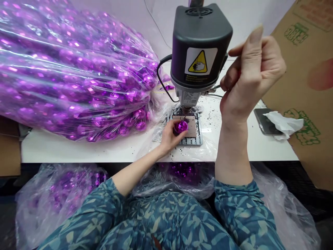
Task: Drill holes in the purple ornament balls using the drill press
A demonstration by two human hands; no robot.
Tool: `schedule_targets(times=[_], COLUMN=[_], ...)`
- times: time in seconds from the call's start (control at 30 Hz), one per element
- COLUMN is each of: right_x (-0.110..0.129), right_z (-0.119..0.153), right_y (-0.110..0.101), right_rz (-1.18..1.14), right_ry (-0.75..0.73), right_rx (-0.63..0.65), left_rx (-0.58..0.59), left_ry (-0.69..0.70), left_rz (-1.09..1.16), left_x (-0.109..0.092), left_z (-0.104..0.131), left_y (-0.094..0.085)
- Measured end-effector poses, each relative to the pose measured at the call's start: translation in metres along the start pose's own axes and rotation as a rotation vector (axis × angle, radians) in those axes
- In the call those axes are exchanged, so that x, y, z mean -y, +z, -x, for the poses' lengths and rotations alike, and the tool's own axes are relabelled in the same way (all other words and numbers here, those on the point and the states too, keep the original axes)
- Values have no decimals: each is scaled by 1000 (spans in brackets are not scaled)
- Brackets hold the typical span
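A dark drill press [201, 45] with a yellow warning label stands at the middle of the white table. Beneath its chuck, a shiny purple ball [181, 127] rests over a small wooden board [191, 129] on the slotted metal base [198, 140]. My left hand [170, 136] grips the ball between thumb and fingers. Raised at the right side of the drill press, my right hand [249, 74] has its fingers curled round the press handle [216, 87], which is mostly hidden by the hand.
A large clear bag of purple balls [85, 80] fills the left. Dark shavings dot the white table [104, 151]. At right lie a phone [264, 121], a white tissue [284, 123] and a cardboard box [312, 90]. More plastic bags [65, 198] sit below the table edge.
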State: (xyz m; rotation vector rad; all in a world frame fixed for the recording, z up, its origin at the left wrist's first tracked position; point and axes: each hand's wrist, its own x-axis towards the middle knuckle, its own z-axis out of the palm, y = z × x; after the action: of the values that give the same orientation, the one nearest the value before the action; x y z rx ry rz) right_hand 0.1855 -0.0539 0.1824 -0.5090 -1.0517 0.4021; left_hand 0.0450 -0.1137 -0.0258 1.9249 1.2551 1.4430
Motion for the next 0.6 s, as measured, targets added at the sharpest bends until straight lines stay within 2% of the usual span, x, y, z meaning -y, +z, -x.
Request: schedule_targets(times=[0.07,0.13,0.2,0.27,0.33,0.4,0.43,0.47,0.53,0.6], right_x=[1,0,0,-1,-1,-1,0,0,1,1], right_z=[-4,-4,-1,0,0,0,0,0,1,2], right_y=[2,2,0,-1,-1,-1,-1,-1,-1,-1], right_rz=[-37,-58,-57,-41,-15,-2,0,0,1,7], right_ry=[21,23,12,1,7,13,13,13,13,12], right_rx=[-2,-9,-11,-17,-11,-11,-14,-16,-18,-14], left_rx=[67,246,429,487,403,285,278,304,467,589], left_ry=[267,503,619,629,545,371,250,119,-109,-223], left_rz=[-55,-126,-222,-248,-222,-265,-351,-465,-753,-945], left_x=[-16,-29,-33,-28,-14,1,7,13,18,19], left_z=[29,62,87,91,70,27,2,-23,-67,-97], left_y=[-3,-4,-5,-10,-22,-38,-47,-55,-68,-76])
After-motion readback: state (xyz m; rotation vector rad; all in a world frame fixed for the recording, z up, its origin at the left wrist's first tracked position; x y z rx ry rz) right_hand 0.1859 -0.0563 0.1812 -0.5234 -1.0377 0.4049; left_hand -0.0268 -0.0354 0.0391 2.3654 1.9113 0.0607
